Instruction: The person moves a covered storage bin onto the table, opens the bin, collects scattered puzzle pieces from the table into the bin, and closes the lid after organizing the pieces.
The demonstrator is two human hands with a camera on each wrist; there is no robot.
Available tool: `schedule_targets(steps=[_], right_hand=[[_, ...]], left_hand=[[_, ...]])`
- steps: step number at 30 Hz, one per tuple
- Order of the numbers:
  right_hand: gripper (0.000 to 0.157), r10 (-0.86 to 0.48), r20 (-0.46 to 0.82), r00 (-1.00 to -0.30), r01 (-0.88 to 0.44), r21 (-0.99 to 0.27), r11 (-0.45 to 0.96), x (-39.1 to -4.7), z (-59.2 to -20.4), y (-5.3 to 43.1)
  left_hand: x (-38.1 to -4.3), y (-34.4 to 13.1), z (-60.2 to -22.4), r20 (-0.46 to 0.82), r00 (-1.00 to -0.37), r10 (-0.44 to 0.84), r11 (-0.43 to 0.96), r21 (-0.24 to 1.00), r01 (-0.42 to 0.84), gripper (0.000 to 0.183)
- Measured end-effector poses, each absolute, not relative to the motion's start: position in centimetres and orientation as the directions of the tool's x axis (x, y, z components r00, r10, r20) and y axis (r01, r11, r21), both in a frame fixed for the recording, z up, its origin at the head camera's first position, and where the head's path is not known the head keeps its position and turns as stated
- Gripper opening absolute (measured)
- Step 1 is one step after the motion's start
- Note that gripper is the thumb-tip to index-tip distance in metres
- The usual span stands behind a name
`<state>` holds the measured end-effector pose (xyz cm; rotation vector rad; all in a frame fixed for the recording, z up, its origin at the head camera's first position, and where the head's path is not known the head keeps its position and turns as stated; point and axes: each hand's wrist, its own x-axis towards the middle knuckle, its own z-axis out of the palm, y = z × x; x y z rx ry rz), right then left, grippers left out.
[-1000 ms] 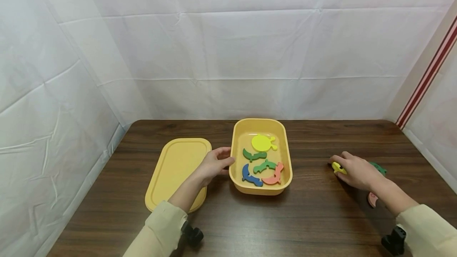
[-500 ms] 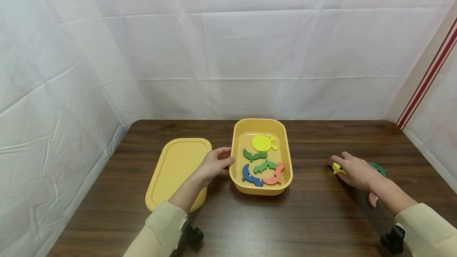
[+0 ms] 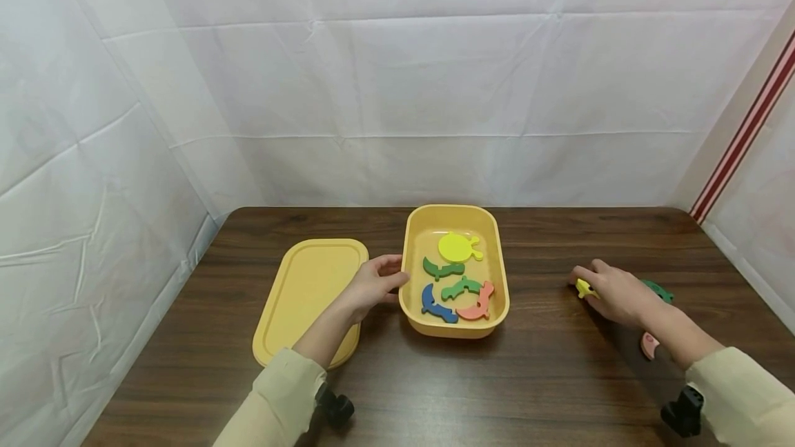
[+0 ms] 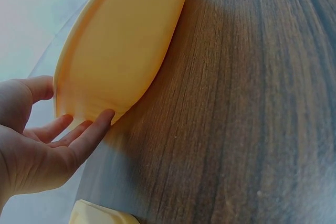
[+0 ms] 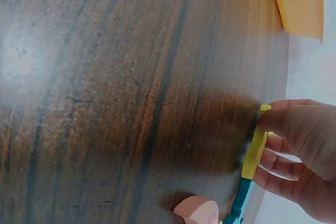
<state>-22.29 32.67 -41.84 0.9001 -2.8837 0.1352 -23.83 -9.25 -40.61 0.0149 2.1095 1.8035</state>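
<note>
My left hand (image 3: 375, 286) grips the near-left side of the yellow plastic box (image 3: 500, 274), thumb at its rim and fingers against the outer wall. Inside lie a yellow turtle-like piece (image 3: 455, 248), two green crocodile-like pieces (image 3: 444, 270), a blue piece (image 3: 438, 307) and a coral piece (image 3: 477, 305). On the right, my right hand (image 3: 619, 295) pinches a yellow animal-shaped piece (image 5: 255, 153) between thumb and fingers, partly hidden by the hand. A dark green piece (image 3: 658, 291) and a pink piece (image 3: 649, 345) lie beside that hand, partly covered by the arm.
The flat yellow lid (image 3: 304, 295) lies on the dark wooden table (image 3: 497, 392) left of the box, under my left forearm. White cloth (image 3: 385, 88) hangs behind the table and at both sides. Black cameras (image 3: 335, 408) sit at the wrists.
My right hand has shifted very slightly left with the yellow piece. The left hand, the box and the pieces inside it stay as they were.
</note>
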Motion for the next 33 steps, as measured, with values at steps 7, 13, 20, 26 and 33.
schedule_targets(steps=[7,13,20,26,33], right_hand=[[0.034,-0.558,0.114,-0.822,-0.567,-0.060,0.822,-22.6,-41.5,32.5],[0.034,-0.551,0.111,-0.827,-0.558,-0.048,0.828,-22.9,-41.0,32.3],[0.034,-0.540,0.111,-0.835,-0.546,-0.034,0.837,-23.2,-40.2,32.1],[0.035,-0.544,0.121,-0.830,-0.550,-0.021,0.835,-23.6,-39.3,31.9],[0.039,-0.570,0.129,-0.812,-0.576,-0.014,0.817,-24.2,-38.6,31.7]], left_hand=[[-23.8,-9.2,-40.5,-0.266,-0.933,0.242,0.188,0.956,-0.224,0.047],[-23.9,-9.2,-40.6,-0.273,-0.933,0.234,0.194,0.954,-0.230,0.047],[-24.0,-9.3,-40.8,-0.282,-0.927,0.246,0.188,0.952,-0.240,0.048],[-23.4,-9.3,-39.6,-0.293,-0.921,0.257,0.192,0.950,-0.248,0.050],[-24.1,-9.2,-40.8,-0.286,-0.929,0.235,0.196,0.950,-0.243,0.047]])
